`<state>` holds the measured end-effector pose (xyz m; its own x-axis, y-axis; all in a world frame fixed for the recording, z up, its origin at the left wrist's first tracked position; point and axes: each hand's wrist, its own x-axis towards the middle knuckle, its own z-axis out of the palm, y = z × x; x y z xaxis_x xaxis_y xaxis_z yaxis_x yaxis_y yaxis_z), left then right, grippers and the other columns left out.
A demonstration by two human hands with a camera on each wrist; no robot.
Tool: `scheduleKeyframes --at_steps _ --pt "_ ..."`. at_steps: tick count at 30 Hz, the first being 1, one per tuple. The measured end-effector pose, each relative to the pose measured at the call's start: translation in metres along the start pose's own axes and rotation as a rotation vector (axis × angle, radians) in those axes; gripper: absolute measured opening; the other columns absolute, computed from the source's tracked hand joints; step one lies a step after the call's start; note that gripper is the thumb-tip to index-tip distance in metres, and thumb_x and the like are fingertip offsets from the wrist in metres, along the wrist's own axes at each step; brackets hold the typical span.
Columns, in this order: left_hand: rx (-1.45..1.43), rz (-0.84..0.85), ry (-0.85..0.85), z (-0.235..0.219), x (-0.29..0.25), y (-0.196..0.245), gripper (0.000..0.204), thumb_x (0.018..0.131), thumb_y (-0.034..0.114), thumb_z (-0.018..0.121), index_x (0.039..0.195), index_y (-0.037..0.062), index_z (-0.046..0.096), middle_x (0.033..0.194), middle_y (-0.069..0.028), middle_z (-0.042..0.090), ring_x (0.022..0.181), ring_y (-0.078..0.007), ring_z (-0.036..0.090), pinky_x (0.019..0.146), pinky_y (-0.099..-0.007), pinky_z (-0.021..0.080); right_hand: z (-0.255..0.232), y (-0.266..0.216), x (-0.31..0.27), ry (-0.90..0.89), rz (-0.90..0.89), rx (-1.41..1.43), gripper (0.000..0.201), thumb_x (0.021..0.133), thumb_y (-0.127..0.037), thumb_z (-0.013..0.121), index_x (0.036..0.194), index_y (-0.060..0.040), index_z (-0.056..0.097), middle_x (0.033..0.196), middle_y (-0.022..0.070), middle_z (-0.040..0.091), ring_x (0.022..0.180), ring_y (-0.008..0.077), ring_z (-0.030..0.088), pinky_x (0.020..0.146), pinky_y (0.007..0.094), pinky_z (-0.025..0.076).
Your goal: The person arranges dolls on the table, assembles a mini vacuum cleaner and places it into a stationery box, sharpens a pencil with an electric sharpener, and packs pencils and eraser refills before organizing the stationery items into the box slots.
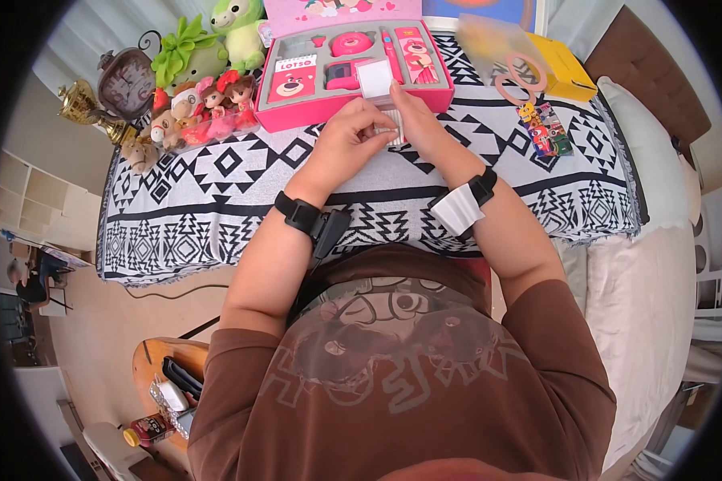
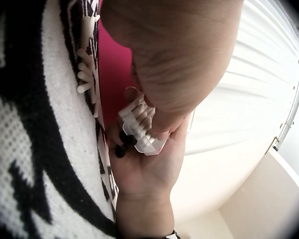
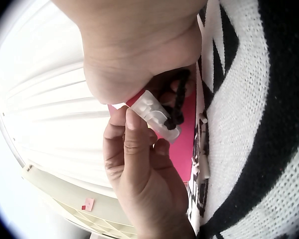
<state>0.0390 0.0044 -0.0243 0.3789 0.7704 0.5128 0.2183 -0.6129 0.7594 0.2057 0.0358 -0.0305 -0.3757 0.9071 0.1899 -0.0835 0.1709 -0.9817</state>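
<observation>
A small clear plastic box [image 2: 139,124] of short white sticks, which look like cotton swabs, is held up in front of the pink gift box [image 1: 313,119]. My right hand [image 1: 422,124] grips it from the side, its palm beneath in the left wrist view. A black twisted band [image 3: 180,97] lies by the right fingers, against the box. From the other side my left hand [image 1: 349,140] has curled fingers, with thumb and forefinger pinching the box's edge; the left thumb [image 3: 134,144] shows there in the right wrist view. The left hand hides part of the sticks.
Several white sticks [image 2: 84,74] lie on the patterned cloth [image 1: 241,172]. Dolls and plush toys [image 1: 208,108], a clock [image 1: 127,80] and a gold trophy [image 1: 80,103] stand at the left. To the right are a keychain [image 1: 544,128] and a yellow box [image 1: 565,70].
</observation>
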Motion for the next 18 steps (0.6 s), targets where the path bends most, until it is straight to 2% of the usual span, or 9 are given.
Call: scheduleKeyframes --at_steps 3,6,8,16,18 --pt "0.050 0.008 -0.005 -0.0011 -0.0006 -0.0004 0.013 0.081 -0.001 0.072 0.092 0.0038 0.068 0.081 -0.0001 0.048 0.064 -0.0082 0.045 0.059 -0.0236 0.038 0.0000 0.0025 0.0028 0.014 0.015 -0.014 0.060 0.104 -0.048 0.030 0.122 0.0035 0.057 0.112 0.0100 0.062 0.105 0.0145 0.054 0.094 0.0297 0.043" --pt "0.057 -0.001 -0.007 -0.0009 -0.0005 0.0022 0.014 0.080 0.000 0.073 0.093 0.0043 0.068 0.079 0.0000 0.046 0.065 -0.0089 0.043 0.059 -0.0242 0.037 -0.0007 0.0029 0.0020 -0.002 0.005 -0.012 0.062 0.104 -0.050 0.031 0.121 0.0031 0.057 0.111 0.0097 0.062 0.102 0.0138 0.055 0.089 0.0288 0.045" --pt "0.073 -0.002 -0.007 -0.0014 -0.0008 0.0032 0.015 0.080 0.001 0.073 0.093 0.0045 0.068 0.079 0.0000 0.045 0.065 -0.0091 0.043 0.059 -0.0243 0.037 0.0004 0.0011 0.0022 0.009 0.070 0.011 0.063 0.103 -0.052 0.031 0.120 0.0026 0.058 0.107 0.0089 0.062 0.097 0.0128 0.056 0.083 0.0273 0.047" --pt "0.098 -0.012 -0.023 -0.0015 -0.0003 0.0061 0.015 0.083 0.004 0.071 0.098 0.0050 0.067 0.080 0.0005 0.045 0.066 -0.0089 0.043 0.060 -0.0237 0.037 -0.0019 0.0071 0.0056 -0.004 0.018 0.033 0.064 0.103 -0.053 0.031 0.116 0.0025 0.059 0.101 0.0073 0.064 0.092 0.0112 0.058 0.078 0.0264 0.048" --pt "0.033 -0.058 0.089 -0.0011 -0.0001 0.0074 0.015 0.086 0.005 0.069 0.100 0.0046 0.065 0.078 0.0020 0.048 0.066 -0.0066 0.043 0.060 -0.0228 0.038 -0.0019 0.0100 0.0047 0.015 -0.014 0.036 0.064 0.103 -0.053 0.031 0.115 0.0024 0.059 0.100 0.0071 0.064 0.091 0.0108 0.059 0.078 0.0262 0.048"
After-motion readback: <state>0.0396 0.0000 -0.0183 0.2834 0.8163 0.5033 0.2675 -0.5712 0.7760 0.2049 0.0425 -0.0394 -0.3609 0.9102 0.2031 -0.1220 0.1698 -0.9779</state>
